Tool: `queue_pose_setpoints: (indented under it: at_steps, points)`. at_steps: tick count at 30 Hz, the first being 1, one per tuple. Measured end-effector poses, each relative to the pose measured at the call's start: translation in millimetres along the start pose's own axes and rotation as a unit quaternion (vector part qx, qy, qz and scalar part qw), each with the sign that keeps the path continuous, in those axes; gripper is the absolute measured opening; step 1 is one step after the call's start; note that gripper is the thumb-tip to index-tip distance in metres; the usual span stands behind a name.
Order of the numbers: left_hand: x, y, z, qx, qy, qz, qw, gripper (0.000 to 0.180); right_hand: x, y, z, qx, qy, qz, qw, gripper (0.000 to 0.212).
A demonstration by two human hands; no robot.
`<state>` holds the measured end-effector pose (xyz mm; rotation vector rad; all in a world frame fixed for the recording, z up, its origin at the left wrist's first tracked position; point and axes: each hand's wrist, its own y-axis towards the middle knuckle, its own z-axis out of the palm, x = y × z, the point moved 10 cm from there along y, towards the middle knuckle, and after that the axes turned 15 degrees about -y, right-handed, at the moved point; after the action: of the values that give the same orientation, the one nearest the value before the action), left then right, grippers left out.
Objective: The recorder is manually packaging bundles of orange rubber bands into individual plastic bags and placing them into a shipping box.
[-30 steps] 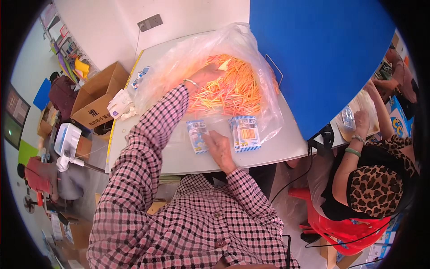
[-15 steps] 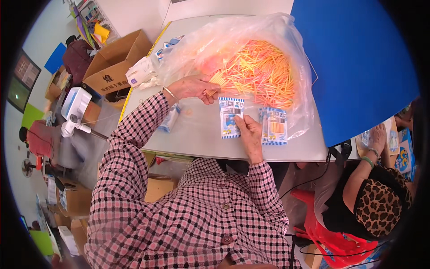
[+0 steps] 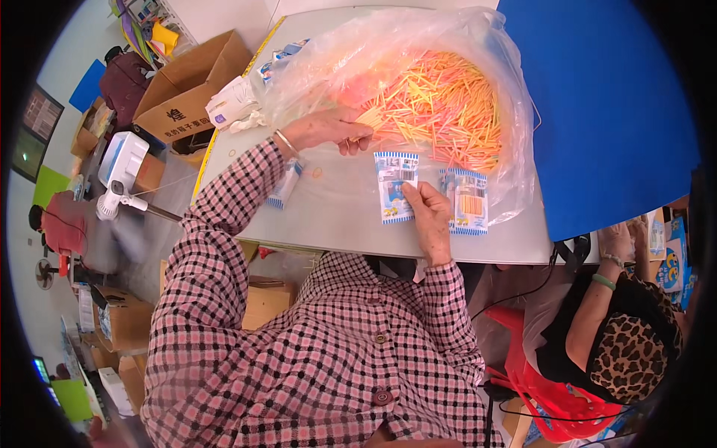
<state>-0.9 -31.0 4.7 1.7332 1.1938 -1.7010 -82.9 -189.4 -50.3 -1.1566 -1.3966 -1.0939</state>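
My left hand [image 3: 328, 131] pinches a small bundle of thin pale sticks [image 3: 370, 118] at the near edge of a big clear plastic bag [image 3: 299, 82]. Inside that bag lies a heap of pink, orange and yellow sticks [image 3: 441, 104]. Between thumb and fingers, my right hand [image 3: 429, 215] grips a small blue-and-white packet [image 3: 396, 168], held upright just below the bundle. Right of it, more such packets [image 3: 470, 201] lie on the table, with sticks showing through the front of one. Another packet [image 3: 285, 185] lies beneath my left wrist.
A grey-white table [image 3: 336, 224] carries all this, with a blue board [image 3: 597, 112] at the right. White tissue pack [image 3: 233, 103] and open cardboard box [image 3: 194, 82] stand left. A co-worker's arm [image 3: 590, 313] is at the right, near a red chair [image 3: 523, 358].
The view has shifted slightly. Both hands stay close together, left still with the sticks, right still with the packet. The co-worker's hand at the right has moved a little.
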Motion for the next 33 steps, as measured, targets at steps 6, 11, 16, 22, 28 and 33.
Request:
queue_pose_setpoints:
  at_steps: [6,11,16,22,28,33]
  points:
    - [-27.8,-28.2,31.9,0.128,0.088,-0.06,0.986,0.03,2.5,-2.6,-8.6,0.031,-0.018,0.001,0.999,0.021]
    - [-31.1,-33.7,43.4,0.173,0.129,-0.072,0.974,0.028,9.2,-7.6,-4.7,0.08,-0.102,-0.024,0.991,0.027]
    - [-31.3,-37.2,52.2,0.211,0.146,-0.07,0.964,0.027,20.6,-13.0,-5.3,0.074,-0.056,-0.038,0.995,0.022]
    - [-22.1,-40.9,59.4,0.227,0.188,-0.069,0.953,0.027,16.3,-15.3,2.6,0.112,-0.045,-0.008,0.993,0.022]
    - [-4.8,-46.3,66.0,0.253,0.223,-0.098,0.936,0.025,16.6,-17.8,5.9,0.129,-0.054,-0.007,0.99,0.022]
    - [13.2,-47.5,65.9,0.281,0.221,-0.128,0.925,0.024,15.5,-19.6,5.5,0.128,-0.092,-0.033,0.987,0.02]
